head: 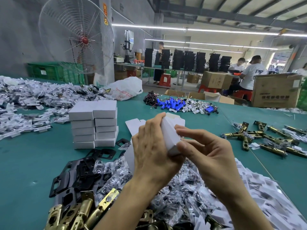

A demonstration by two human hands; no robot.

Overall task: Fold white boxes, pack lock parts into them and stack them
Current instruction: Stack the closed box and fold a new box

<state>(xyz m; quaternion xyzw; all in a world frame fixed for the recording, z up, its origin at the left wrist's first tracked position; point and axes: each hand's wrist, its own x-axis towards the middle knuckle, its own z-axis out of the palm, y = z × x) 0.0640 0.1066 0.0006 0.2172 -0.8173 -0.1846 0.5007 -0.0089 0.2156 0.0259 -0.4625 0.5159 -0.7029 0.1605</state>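
Note:
I hold a half-folded white box (pixel 169 135) in the air over the green table (pixel 29 163). My left hand (pixel 152 146) grips its left side from behind, fingers curled round it. My right hand (pixel 204 150) pinches the box's near end between thumb and fingers. The box's far flaps stand open. A flat white box blank (pixel 134 126) lies on the table behind my hands. A stack of closed white boxes (pixel 93 124) stands to the left, in two columns.
Black strike plates (pixel 78 173), bagged screws (pixel 113 170) and brass latch bolts (pixel 79 211) lie near me; more brass latches (pixel 265 140) to the right. Blue batteries (pixel 172 103) lie further back. White inserts (pixel 33 103) heap up at left. A fan (pixel 76 35) stands behind.

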